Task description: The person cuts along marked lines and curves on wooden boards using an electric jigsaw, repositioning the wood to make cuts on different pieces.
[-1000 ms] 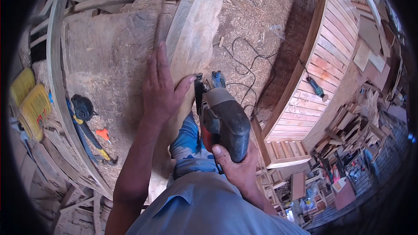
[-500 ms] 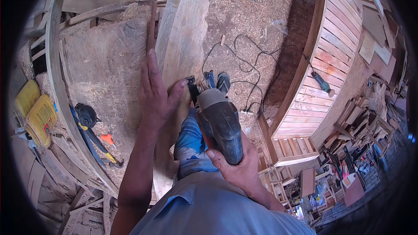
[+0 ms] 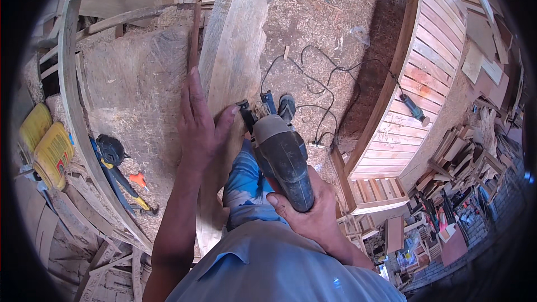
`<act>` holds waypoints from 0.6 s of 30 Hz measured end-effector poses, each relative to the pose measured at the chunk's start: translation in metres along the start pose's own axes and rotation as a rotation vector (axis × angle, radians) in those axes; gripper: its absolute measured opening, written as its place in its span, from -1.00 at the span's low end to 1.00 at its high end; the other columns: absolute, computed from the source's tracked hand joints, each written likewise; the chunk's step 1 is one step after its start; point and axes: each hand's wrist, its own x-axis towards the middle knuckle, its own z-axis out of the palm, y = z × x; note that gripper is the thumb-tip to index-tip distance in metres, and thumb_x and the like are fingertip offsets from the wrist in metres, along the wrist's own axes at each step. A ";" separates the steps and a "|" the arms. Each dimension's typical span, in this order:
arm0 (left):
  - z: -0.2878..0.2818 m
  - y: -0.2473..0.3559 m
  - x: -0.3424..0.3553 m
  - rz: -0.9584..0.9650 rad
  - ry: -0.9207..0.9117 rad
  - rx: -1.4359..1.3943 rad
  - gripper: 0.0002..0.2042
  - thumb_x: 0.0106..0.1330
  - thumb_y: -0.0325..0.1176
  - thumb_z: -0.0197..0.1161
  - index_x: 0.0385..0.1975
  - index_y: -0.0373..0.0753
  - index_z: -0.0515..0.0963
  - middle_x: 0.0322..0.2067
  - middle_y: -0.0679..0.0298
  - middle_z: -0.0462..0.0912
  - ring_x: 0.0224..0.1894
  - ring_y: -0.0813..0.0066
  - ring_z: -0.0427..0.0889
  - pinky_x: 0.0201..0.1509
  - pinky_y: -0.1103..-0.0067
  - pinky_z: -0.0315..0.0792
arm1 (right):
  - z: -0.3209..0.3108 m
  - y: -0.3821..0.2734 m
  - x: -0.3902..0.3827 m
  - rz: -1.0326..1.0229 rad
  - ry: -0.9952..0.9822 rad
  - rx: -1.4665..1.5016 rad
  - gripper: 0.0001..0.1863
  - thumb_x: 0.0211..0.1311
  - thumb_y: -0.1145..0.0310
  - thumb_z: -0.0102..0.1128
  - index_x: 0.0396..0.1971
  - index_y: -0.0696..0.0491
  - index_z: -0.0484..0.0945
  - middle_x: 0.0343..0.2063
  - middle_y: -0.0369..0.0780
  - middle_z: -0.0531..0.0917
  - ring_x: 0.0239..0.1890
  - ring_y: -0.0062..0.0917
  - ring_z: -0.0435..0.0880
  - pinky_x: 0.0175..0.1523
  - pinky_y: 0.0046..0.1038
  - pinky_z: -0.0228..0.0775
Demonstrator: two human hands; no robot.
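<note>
A long wooden board [image 3: 238, 39] runs away from my body, its right edge cut in a wavy line. My left hand [image 3: 197, 120] lies on the board with fingers stretched forward and the thumb spread. That thumb's tip is close to the front of a black and grey jigsaw [image 3: 282, 162], at the board's right edge. My right hand [image 3: 313, 201] is wrapped around the jigsaw's rear body, thumb on its left side. The blade and the cut beneath the tool are hidden from me.
A wooden frame [image 3: 68, 56] surrounds the left side, with a handsaw [image 3: 120, 182] and an orange piece [image 3: 138, 179] inside. Yellow jugs [image 3: 53, 154] stand beyond it. Black cords [image 3: 330, 89] cross the sawdust floor. A green power tool [image 3: 414, 109] rests on a slatted wooden panel [image 3: 417, 78].
</note>
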 end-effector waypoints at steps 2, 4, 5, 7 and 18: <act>0.000 0.000 0.001 0.001 0.002 -0.009 0.01 0.42 0.10 0.35 0.64 -0.37 -0.05 0.57 -0.12 0.16 0.50 -0.32 0.29 0.50 0.01 0.35 | -0.001 -0.001 0.002 -0.013 0.007 -0.006 -0.50 0.23 0.30 0.61 0.09 0.20 0.65 -0.18 -0.17 0.81 -0.15 -0.61 0.74 -0.01 -0.46 0.59; -0.001 -0.001 0.001 -0.005 -0.016 -0.037 0.00 0.44 0.09 0.35 0.65 -0.35 -0.08 0.57 -0.19 0.13 0.54 -0.31 0.22 0.55 0.02 0.27 | -0.002 -0.003 0.003 -0.026 0.011 -0.012 -0.52 0.23 0.30 0.62 0.06 0.20 0.65 -0.20 -0.17 0.81 -0.16 -0.61 0.74 -0.02 -0.46 0.59; -0.002 -0.001 0.002 -0.011 -0.032 -0.066 0.00 0.46 0.07 0.34 0.66 -0.33 -0.11 0.56 -0.26 0.09 0.58 -0.30 0.16 0.60 0.04 0.19 | -0.003 -0.005 0.003 -0.001 -0.002 -0.017 -0.53 0.21 0.31 0.62 0.04 0.20 0.66 -0.21 -0.18 0.81 -0.17 -0.61 0.75 -0.03 -0.46 0.60; -0.001 -0.002 0.002 -0.006 -0.027 -0.069 0.00 0.46 0.07 0.34 0.66 -0.33 -0.11 0.56 -0.25 0.09 0.58 -0.30 0.16 0.60 0.04 0.19 | -0.006 -0.005 0.004 0.027 -0.015 -0.023 -0.54 0.20 0.32 0.63 0.02 0.19 0.66 -0.21 -0.18 0.81 -0.17 -0.60 0.75 -0.04 -0.46 0.60; -0.001 -0.001 0.001 -0.006 -0.027 -0.071 -0.03 0.47 0.05 0.32 0.65 -0.34 -0.09 0.56 -0.25 0.10 0.57 -0.31 0.19 0.61 0.04 0.19 | -0.017 -0.013 0.013 -0.001 -0.051 -0.029 -0.58 0.12 0.37 0.67 -0.07 0.15 0.68 -0.25 -0.16 0.80 -0.22 -0.54 0.78 -0.09 -0.41 0.60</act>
